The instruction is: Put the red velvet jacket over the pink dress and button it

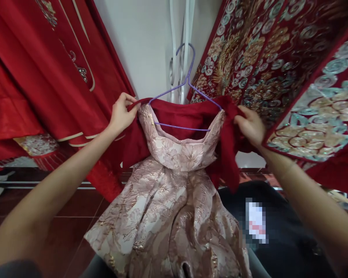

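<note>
A pale pink brocade dress (174,193) with dark red velvet shoulders hangs on a purple wire hanger (185,83) in front of me. The hanger's hook sits over a white rail (187,23). My left hand (121,114) pinches the red fabric at the dress's left shoulder, fingers closed. My right hand (251,125) grips the red fabric at the right shoulder, fingers wrapped round it. The skirt spreads down toward me.
Red embroidered garments (46,69) hang at the left. A dark red robe (278,61) with gold and teal swirls hangs at the right, close to my right arm. A white wall (145,42) is behind. Dark red floor tiles (75,216) lie below.
</note>
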A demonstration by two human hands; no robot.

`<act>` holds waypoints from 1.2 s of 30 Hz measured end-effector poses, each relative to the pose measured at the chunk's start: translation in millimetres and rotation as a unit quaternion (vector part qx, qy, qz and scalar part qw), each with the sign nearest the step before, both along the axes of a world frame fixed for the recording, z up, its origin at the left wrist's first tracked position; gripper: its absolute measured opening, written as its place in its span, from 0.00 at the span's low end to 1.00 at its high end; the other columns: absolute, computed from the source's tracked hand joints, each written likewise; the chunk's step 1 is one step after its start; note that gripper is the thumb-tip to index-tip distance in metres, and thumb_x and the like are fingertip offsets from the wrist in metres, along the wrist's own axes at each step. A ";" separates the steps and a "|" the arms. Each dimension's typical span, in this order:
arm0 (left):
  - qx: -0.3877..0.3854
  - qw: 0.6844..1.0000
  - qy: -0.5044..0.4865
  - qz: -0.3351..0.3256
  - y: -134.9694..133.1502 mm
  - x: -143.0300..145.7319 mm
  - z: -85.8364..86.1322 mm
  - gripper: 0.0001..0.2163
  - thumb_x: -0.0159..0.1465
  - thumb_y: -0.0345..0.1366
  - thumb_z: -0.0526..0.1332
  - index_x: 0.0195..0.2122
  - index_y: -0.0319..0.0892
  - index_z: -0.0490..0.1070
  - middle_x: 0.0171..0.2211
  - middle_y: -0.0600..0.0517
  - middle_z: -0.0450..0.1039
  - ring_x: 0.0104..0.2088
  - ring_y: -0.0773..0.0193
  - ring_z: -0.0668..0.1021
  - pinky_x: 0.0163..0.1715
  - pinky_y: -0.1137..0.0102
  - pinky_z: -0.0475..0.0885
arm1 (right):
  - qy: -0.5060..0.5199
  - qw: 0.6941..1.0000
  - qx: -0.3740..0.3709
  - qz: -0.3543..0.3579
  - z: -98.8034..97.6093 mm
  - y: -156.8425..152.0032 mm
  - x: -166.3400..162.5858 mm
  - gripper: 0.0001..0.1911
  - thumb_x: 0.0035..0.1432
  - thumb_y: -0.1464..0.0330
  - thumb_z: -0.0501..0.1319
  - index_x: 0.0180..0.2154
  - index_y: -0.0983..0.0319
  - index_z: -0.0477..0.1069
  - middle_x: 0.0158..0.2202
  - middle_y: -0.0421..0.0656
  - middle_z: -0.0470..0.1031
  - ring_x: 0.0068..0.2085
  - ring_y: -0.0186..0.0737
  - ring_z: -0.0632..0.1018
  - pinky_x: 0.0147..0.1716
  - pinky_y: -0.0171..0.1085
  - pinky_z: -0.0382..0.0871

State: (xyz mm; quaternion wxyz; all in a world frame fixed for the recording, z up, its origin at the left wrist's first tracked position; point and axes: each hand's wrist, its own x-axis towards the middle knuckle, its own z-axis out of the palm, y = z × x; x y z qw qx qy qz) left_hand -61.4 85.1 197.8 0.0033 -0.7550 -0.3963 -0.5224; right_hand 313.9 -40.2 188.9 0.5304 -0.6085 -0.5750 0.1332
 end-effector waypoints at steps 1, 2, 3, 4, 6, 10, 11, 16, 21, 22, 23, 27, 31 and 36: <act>0.006 0.999 -0.041 -0.001 -2.6 13.1 -2.3 0.12 0.63 0.41 0.61 0.43 0.40 0.68 0.35 0.49 0.74 0.35 0.62 0.77 0.39 0.65 0.72 | 0.002 0.999 0.014 0.035 -4.6 6.5 -14.1 0.12 0.52 0.77 0.51 0.37 0.62 0.69 0.26 0.39 0.69 0.21 0.30 0.66 0.21 0.33 0.60; 0.007 0.998 -0.064 -0.011 -7.7 28.5 -4.9 0.11 0.62 0.40 0.62 0.41 0.41 0.67 0.34 0.50 0.73 0.35 0.62 0.77 0.38 0.65 0.72 | -0.004 0.997 0.029 0.072 -9.5 12.2 -29.5 0.13 0.52 0.76 0.51 0.38 0.61 0.69 0.27 0.40 0.71 0.22 0.32 0.67 0.24 0.34 0.64; 0.001 0.997 -0.070 -0.035 -14.8 45.1 -8.2 0.10 0.62 0.39 0.62 0.41 0.41 0.67 0.34 0.50 0.73 0.34 0.63 0.77 0.38 0.66 0.72 | -0.026 0.991 0.059 0.120 -14.6 16.6 -45.8 0.14 0.52 0.76 0.50 0.38 0.61 0.69 0.29 0.40 0.72 0.25 0.33 0.70 0.28 0.36 0.67; -0.004 0.995 -0.072 -0.065 -23.2 61.5 -12.1 0.09 0.61 0.37 0.62 0.40 0.41 0.66 0.33 0.51 0.72 0.35 0.64 0.76 0.38 0.67 0.72 | -0.054 0.978 0.087 0.179 -19.7 19.1 -62.5 0.14 0.51 0.76 0.50 0.38 0.61 0.69 0.31 0.41 0.73 0.29 0.36 0.72 0.33 0.38 0.70; -0.033 0.989 -0.050 -0.135 -40.1 88.5 -21.7 0.08 0.60 0.33 0.63 0.39 0.42 0.66 0.32 0.53 0.72 0.34 0.65 0.76 0.37 0.69 0.72 | -0.100 0.949 0.115 0.276 -29.3 17.6 -92.8 0.13 0.51 0.75 0.50 0.37 0.61 0.69 0.34 0.42 0.74 0.35 0.39 0.74 0.43 0.42 0.71; -0.103 0.973 -0.006 -0.207 -57.7 98.7 -41.4 0.13 0.57 0.26 0.61 0.43 0.42 0.68 0.33 0.53 0.72 0.33 0.66 0.75 0.36 0.69 0.72 | -0.161 0.941 0.088 0.285 -43.7 0.5 -120.3 0.11 0.52 0.74 0.50 0.38 0.60 0.66 0.32 0.42 0.72 0.34 0.42 0.73 0.42 0.45 0.70; -0.110 0.973 0.002 -0.204 -59.1 93.8 -45.4 0.15 0.57 0.26 0.61 0.46 0.42 0.69 0.35 0.53 0.72 0.35 0.65 0.75 0.37 0.69 0.72 | -0.159 0.948 0.093 0.260 -46.8 -2.2 -119.2 0.11 0.51 0.74 0.52 0.38 0.60 0.65 0.34 0.43 0.72 0.35 0.43 0.73 0.43 0.46 0.70; -0.060 0.991 0.065 -0.105 -69.2 69.7 -56.9 0.21 0.63 0.31 0.60 0.57 0.47 0.68 0.39 0.50 0.69 0.36 0.66 0.74 0.40 0.67 0.73 | -0.005 0.970 0.085 0.230 -58.5 8.8 -96.5 0.30 0.49 0.70 0.59 0.54 0.59 0.55 0.47 0.48 0.68 0.40 0.42 0.75 0.37 0.43 0.74; 0.021 0.992 0.079 -0.095 -80.5 71.1 -57.6 0.15 0.64 0.34 0.61 0.53 0.47 0.72 0.36 0.52 0.73 0.32 0.68 0.75 0.36 0.70 0.74 | 0.019 0.954 0.099 0.281 -54.3 26.8 -90.2 0.21 0.48 0.73 0.58 0.46 0.58 0.66 0.50 0.45 0.70 0.47 0.40 0.74 0.46 0.42 0.72; 0.022 0.992 0.066 -0.105 -81.5 72.6 -57.5 0.14 0.64 0.35 0.61 0.51 0.47 0.73 0.37 0.53 0.75 0.32 0.69 0.76 0.36 0.70 0.74 | 0.039 0.954 0.090 0.283 -52.5 28.1 -91.3 0.17 0.49 0.72 0.58 0.43 0.59 0.68 0.48 0.44 0.71 0.44 0.39 0.75 0.46 0.42 0.72; 0.020 0.992 0.047 -0.119 -82.2 74.2 -57.6 0.13 0.64 0.35 0.62 0.49 0.46 0.74 0.37 0.53 0.76 0.33 0.69 0.77 0.36 0.71 0.75 | 0.063 0.954 0.079 0.282 -50.7 28.9 -92.6 0.13 0.50 0.71 0.59 0.41 0.59 0.68 0.45 0.44 0.72 0.41 0.38 0.76 0.45 0.42 0.72; -0.004 0.987 -0.028 -0.159 -83.3 79.9 -59.8 0.09 0.61 0.34 0.65 0.42 0.42 0.71 0.37 0.53 0.78 0.36 0.68 0.80 0.39 0.73 0.78 | 0.112 0.949 0.068 0.286 -46.0 27.1 -96.8 0.12 0.53 0.63 0.64 0.39 0.60 0.69 0.36 0.42 0.74 0.35 0.37 0.77 0.38 0.40 0.75; -0.043 0.983 -0.052 -0.173 -82.7 82.1 -61.6 0.07 0.60 0.33 0.65 0.38 0.43 0.68 0.36 0.53 0.78 0.35 0.68 0.81 0.38 0.73 0.78 | 0.070 0.946 0.085 0.305 -42.5 18.5 -99.0 0.13 0.56 0.62 0.64 0.40 0.61 0.71 0.37 0.44 0.77 0.37 0.38 0.79 0.41 0.41 0.76; -0.067 0.982 -0.053 -0.170 -81.8 82.1 -58.0 0.05 0.60 0.34 0.64 0.35 0.43 0.68 0.34 0.53 0.78 0.33 0.67 0.81 0.38 0.71 0.79 | -0.028 0.948 0.102 0.301 -33.8 6.3 -103.4 0.10 0.59 0.63 0.61 0.41 0.60 0.73 0.39 0.44 0.79 0.40 0.39 0.80 0.42 0.42 0.77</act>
